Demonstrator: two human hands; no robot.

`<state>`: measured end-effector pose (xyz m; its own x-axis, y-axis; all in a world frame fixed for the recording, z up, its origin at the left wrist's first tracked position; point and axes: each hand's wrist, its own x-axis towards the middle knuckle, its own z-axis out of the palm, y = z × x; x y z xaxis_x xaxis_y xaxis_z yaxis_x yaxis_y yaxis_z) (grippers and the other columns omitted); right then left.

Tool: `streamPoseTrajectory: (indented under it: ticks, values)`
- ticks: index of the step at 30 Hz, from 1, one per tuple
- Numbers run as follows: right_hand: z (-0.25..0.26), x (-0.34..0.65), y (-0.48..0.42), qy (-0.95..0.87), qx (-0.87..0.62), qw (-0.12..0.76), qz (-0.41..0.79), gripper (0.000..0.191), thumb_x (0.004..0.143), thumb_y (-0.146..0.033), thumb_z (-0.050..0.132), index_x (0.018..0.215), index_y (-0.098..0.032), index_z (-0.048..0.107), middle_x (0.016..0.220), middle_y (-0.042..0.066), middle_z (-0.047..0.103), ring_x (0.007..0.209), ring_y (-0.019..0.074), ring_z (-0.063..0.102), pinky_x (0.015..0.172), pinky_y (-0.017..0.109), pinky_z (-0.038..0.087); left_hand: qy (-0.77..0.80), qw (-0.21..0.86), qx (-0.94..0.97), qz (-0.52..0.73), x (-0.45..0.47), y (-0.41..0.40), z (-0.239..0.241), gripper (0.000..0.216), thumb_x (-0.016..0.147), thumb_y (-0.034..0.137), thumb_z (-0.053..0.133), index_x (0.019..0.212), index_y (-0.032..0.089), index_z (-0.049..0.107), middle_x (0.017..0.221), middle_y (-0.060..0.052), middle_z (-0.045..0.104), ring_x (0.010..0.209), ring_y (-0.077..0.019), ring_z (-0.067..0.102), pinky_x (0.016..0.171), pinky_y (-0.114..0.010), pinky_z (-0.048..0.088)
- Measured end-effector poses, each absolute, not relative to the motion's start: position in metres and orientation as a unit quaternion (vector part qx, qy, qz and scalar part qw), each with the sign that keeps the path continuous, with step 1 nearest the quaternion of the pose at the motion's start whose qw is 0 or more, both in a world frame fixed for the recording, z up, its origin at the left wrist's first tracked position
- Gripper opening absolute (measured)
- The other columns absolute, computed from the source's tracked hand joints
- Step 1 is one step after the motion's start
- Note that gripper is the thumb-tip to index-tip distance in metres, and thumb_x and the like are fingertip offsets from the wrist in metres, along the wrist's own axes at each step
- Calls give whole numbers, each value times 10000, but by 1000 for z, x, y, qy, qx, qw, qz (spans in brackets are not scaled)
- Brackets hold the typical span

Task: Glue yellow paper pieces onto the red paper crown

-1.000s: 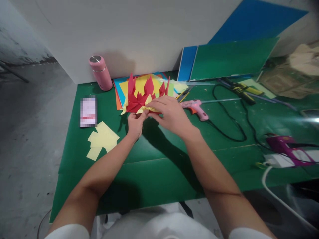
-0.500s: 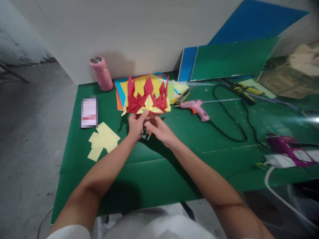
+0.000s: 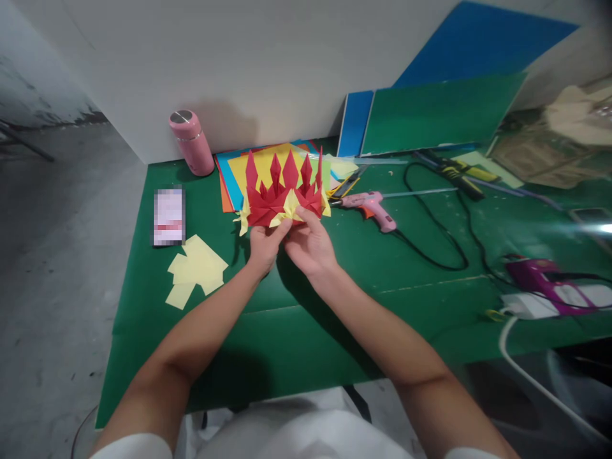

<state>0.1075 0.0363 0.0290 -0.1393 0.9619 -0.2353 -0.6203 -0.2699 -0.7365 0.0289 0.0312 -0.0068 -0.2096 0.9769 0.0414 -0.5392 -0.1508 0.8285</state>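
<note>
A red and yellow folded paper crown (image 3: 282, 191) with several upright red spikes is held above the green table (image 3: 296, 331). My left hand (image 3: 262, 243) pinches its lower left edge from below. My right hand (image 3: 310, 242) grips its lower middle, thumb on the yellow fold. Both hands are closed on the paper piece, side by side and almost touching. Behind it lies a stack of coloured paper sheets (image 3: 235, 172).
A pink bottle (image 3: 192, 142) stands at the back left, a phone (image 3: 169, 215) and yellow paper pieces (image 3: 197, 270) lie left. A pink glue gun (image 3: 370, 208) with black cord (image 3: 440, 242), a purple tool (image 3: 549, 280) and blue and green boards (image 3: 430, 111) are right.
My right hand dropped from the top of the paper crown to under its lower edge. The crown has been turned, showing more spikes upright.
</note>
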Motion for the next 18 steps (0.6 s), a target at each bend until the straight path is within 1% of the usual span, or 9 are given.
streamPoseTrajectory:
  ticks: [4,7,10,13,15,16,17,18]
  values:
    - [39,105,33,-235,-350,558,715,332,644,-440,745,909,-264,652,953,18,717,1053,230,640,885,406,547,369,536,331,683,30,29,-7,359,637,393,871,909,184,764,989,-77,779,940,-208,732,946,-361,552]
    - [39,105,35,-245,-348,559,711,363,661,-476,729,947,-264,658,967,26,715,1022,228,646,874,407,546,368,536,337,681,31,30,-9,376,638,383,872,942,193,760,1019,-75,774,973,-212,726,974,-369,538]
    - [32,111,34,-254,-366,541,713,389,675,-558,717,933,-273,655,949,17,707,944,209,649,796,375,545,358,540,326,689,29,34,-11,365,648,380,867,940,190,757,988,-69,777,966,-207,727,965,-356,536]
    - [25,126,24,-300,-441,472,702,406,674,-627,707,816,-253,639,832,9,685,787,172,630,684,321,512,365,541,301,695,26,37,-12,346,634,404,867,863,173,751,887,-59,779,933,-203,732,944,-337,534]
    - [30,141,14,-414,-469,388,677,408,689,-625,697,701,-225,620,711,8,652,662,151,587,631,308,473,369,549,289,691,25,38,-10,360,626,407,868,866,167,748,881,-60,779,957,-212,729,955,-342,525]
    - [38,149,10,-510,-468,340,636,380,720,-580,698,655,-215,615,656,7,632,618,142,558,619,307,452,366,557,285,689,25,38,-9,372,624,396,871,893,169,749,901,-62,779,983,-219,724,969,-350,517]
    - [48,158,7,-595,-469,295,582,337,746,-530,701,654,-213,636,631,10,633,603,147,550,623,317,447,357,566,282,688,26,38,-8,383,621,380,874,920,174,750,924,-63,779,1008,-225,719,983,-361,510]
    - [60,165,8,-647,-479,303,510,298,777,-498,680,671,-221,649,638,14,642,606,159,556,630,331,451,346,574,280,687,26,37,-7,390,619,363,878,939,180,751,944,-64,779,1026,-229,714,995,-372,504]
